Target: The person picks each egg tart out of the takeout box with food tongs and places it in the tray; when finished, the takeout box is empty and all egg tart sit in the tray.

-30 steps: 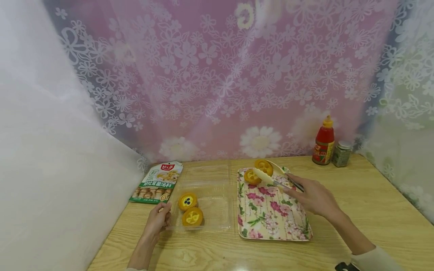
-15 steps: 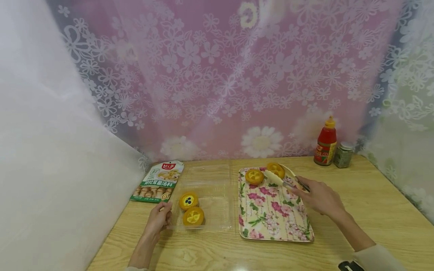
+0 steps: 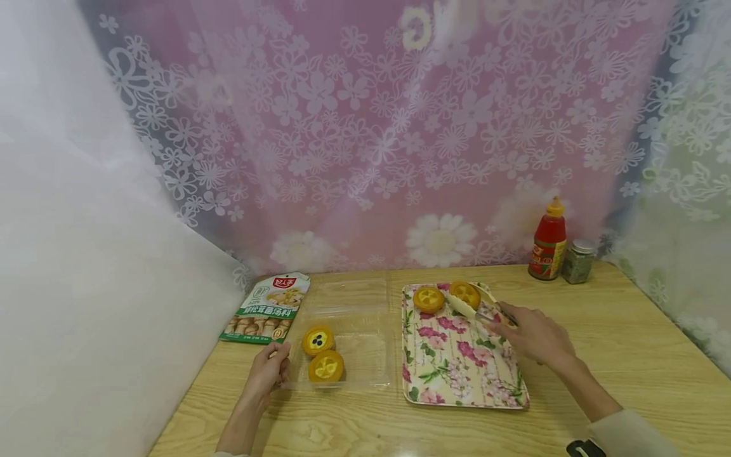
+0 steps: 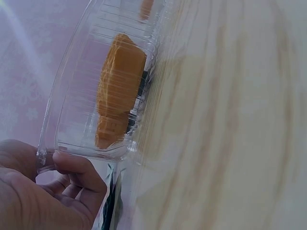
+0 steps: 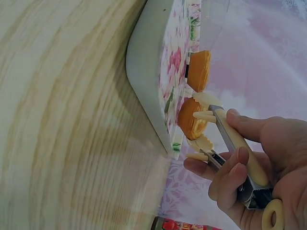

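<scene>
While the left hand (image 3: 268,368), at the lower left of the head view, pinches the near-left rim of a clear plastic container (image 3: 365,374) between thumb and curled fingers, the right hand (image 3: 537,333), right of centre, grasps a pair of tongs (image 3: 461,307). Their pale tips stand on either side of a tart (image 3: 466,294) at the top of the flowered tray (image 3: 436,381); whether they press on it is hard to tell. In the right wrist view that tart sits tilted between the tips, around the middle of the frame. Just left of it, in the tray's upper-left corner, lies a second tart (image 3: 428,299). Inside the container, toward its left side, a dark-dotted tart (image 3: 318,341) touches a yellow-topped tart (image 3: 327,367) below it. A green-and-white packet (image 3: 268,311) lies at centre left, and a red bottle (image 3: 548,247) stands beside a small jar (image 3: 579,263) at the right.
</scene>
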A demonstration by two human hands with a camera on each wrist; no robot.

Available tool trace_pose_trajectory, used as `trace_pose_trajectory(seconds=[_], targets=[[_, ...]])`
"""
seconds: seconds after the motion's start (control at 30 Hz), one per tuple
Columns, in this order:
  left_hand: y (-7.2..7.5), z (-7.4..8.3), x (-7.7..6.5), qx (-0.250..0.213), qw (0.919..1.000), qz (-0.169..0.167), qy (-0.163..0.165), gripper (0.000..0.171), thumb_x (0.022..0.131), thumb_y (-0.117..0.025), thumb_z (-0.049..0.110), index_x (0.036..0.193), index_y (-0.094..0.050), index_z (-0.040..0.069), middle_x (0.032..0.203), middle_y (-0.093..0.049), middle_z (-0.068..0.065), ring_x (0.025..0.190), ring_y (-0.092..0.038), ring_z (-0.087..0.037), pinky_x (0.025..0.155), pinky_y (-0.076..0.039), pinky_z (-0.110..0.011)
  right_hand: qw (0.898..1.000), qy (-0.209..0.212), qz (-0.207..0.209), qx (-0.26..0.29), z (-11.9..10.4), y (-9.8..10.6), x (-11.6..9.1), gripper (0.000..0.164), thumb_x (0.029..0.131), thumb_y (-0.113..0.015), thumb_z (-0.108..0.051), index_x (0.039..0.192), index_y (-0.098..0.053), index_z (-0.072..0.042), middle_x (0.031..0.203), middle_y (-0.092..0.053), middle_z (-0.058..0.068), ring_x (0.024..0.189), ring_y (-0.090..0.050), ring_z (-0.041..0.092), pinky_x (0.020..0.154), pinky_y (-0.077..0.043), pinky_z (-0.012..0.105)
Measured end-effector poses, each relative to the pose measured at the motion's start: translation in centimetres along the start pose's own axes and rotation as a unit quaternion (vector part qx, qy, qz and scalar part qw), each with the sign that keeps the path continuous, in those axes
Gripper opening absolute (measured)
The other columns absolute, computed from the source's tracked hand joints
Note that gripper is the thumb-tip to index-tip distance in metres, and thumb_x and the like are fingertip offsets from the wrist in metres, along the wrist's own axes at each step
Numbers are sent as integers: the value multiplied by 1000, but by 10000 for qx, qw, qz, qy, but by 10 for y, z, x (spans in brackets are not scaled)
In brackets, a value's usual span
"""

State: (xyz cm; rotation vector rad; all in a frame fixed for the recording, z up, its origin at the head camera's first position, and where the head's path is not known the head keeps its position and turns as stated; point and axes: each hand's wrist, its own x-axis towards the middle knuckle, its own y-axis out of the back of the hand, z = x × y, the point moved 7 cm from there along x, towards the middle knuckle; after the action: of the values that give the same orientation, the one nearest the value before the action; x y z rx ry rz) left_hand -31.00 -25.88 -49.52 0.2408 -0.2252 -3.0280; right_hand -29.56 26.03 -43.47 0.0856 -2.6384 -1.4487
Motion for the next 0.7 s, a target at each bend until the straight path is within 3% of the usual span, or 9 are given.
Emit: trace_pose_trajectory(seconds=[0.13, 0.2, 0.3, 0.37, 0.4, 0.5, 0.7], targets=[[0, -1, 0, -15, 10000, 12, -30, 26, 112, -51, 26, 96, -50, 6, 66, -42, -2, 51, -38, -13, 50, -37, -27, 10000, -41, -40, -66, 1, -3, 0, 74, 103, -62, -48, 154, -44, 2, 50, -44, -2, 36, -40, 12, 37, -39, 32], [0, -1, 0, -17, 10000, 31, -22, 25, 112, -51, 26, 96, -50, 6, 66, -42, -2, 51, -38, -13, 50, -37, -27, 9999, -38, -48, -87, 1, -5, 1, 74, 103, -63, -47, 154, -43, 3, 56, -53, 1, 37, -41, 13, 38, -39, 32], [-1, 0, -1, 16, 10000, 32, -19, 25, 112, -51, 26, 97, -50, 6, 66, -42, -2, 52, -38, -13, 50, -37, -27, 9999, -41, -34, -104, 1, -6, 1, 74, 103, -64, -47, 154, -44, 4, 77, -70, 11, 38, -43, 14, 38, -39, 32], [-1, 0, -1, 17, 10000, 36, 6, 25, 112, -51, 26, 98, -51, 6, 66, -42, -2, 52, -38, -14, 50, -37, -27, 9999, -29, -17, -112, 1, -6, 2, 74, 103, -64, -46, 153, -44, 4, 98, -75, 19, 39, -45, 14, 38, -38, 32], [-1, 0, -1, 18, 10000, 33, 16, 25, 112, -51, 26, 98, -51, 6, 66, -43, -2, 52, -38, -14, 50, -38, -27, 9999, -31, -13, -122, 1, -6, 2, 74, 103, -64, -46, 153, -44, 5, 100, -75, 19, 39, -45, 15, 38, -38, 32], [-1, -1, 0, 17, 10000, 35, 35, 25, 112, -51, 27, 99, -51, 5, 66, -43, -3, 51, -38, -14, 50, -37, -28, 9998, -59, -21, -180, 2, -7, 3, 75, 103, -64, -46, 154, -42, 5, 84, -72, 11, 39, -44, 14, 38, -37, 31], [0, -1, 1, 23, 10000, 60, 41, 26, 112, -51, 28, 100, -51, 5, 66, -42, -3, 52, -38, -15, 50, -37, -28, 9997, -13, 105, -200, 3, -6, 4, 77, 102, -65, -47, 153, -42, 7, 87, -71, 11, 40, -44, 14, 39, -36, 31]])
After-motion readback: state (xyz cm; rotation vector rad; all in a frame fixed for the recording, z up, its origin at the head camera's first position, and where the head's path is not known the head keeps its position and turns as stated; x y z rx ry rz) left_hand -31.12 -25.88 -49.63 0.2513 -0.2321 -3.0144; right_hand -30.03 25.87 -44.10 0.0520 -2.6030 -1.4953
